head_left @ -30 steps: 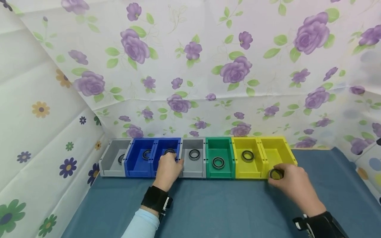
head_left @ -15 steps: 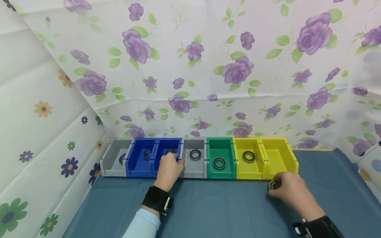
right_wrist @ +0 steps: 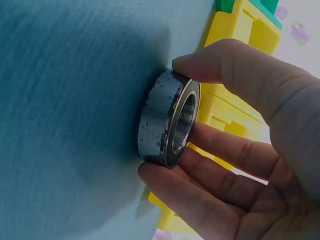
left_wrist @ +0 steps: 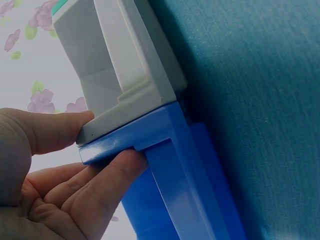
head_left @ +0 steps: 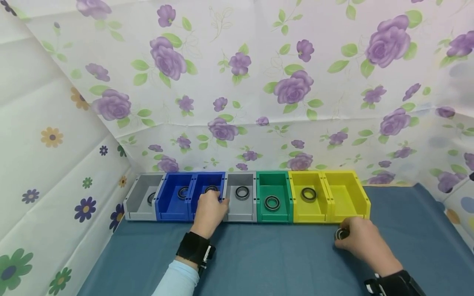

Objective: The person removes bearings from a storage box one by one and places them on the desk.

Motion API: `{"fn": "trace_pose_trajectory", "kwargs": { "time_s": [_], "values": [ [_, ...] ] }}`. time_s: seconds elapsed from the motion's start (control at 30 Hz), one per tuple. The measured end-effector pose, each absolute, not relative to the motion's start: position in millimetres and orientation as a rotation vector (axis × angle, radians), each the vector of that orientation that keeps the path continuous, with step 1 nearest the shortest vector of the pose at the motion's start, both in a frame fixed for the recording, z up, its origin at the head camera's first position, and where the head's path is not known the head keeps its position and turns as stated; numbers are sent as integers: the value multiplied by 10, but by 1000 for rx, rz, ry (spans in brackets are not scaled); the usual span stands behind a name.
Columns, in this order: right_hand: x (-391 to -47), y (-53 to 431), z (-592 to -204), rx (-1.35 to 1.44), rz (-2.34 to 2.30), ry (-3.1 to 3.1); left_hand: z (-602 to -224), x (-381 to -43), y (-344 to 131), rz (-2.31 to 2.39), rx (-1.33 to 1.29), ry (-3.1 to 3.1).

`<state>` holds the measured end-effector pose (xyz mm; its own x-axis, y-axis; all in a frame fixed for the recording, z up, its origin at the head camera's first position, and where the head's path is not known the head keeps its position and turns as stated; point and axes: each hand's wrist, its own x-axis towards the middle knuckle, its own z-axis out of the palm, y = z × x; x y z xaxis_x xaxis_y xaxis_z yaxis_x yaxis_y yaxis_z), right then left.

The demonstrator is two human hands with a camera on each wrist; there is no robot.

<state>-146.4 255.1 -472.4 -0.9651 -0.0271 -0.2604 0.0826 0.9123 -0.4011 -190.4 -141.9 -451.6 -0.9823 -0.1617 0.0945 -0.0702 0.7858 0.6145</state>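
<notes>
A ball bearing (head_left: 337, 234) is pinched by my right hand (head_left: 364, 242), just in front of the rightmost yellow bin (head_left: 342, 191). In the right wrist view the thumb and fingertips hold the bearing (right_wrist: 156, 122) by its outer rim, tilted on edge close above or touching the cloth. My left hand (head_left: 209, 209) grips the adjoining side walls of a blue bin (left_wrist: 165, 135) and a grey bin (left_wrist: 135, 102) near their fronts. Its thumb lies on the grey side and its fingers reach into the blue one. Behind that hand, another bearing (head_left: 212, 188) in the blue bin is partly hidden.
The bins stand in one row along the floral backdrop (head_left: 259, 82). Single bearings lie in the left grey bin (head_left: 138, 201), left blue bin (head_left: 170, 201), middle grey bin (head_left: 242, 209), green bin (head_left: 272, 183) and left yellow bin (head_left: 305, 181). Blue cloth (head_left: 274, 259) covers the table.
My right hand has drawn the bearing from the rightmost yellow bin's front lip toward the person, onto or just above the cloth. The left hand has stayed in place.
</notes>
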Motion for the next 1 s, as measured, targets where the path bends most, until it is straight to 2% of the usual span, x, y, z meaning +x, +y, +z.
{"fn": "trace_pose_trajectory", "kwargs": {
  "time_s": [0.63, 1.0],
  "values": [
    [-1452, 2528, -4711, 26, -619, 2813, -4512, -1883, -1406, -990, 195, -2821],
    [-1505, 2305, -4313, -47, -633, 2974, -4524, -1853, -1423, -918, 118, -2774]
  ]
}}
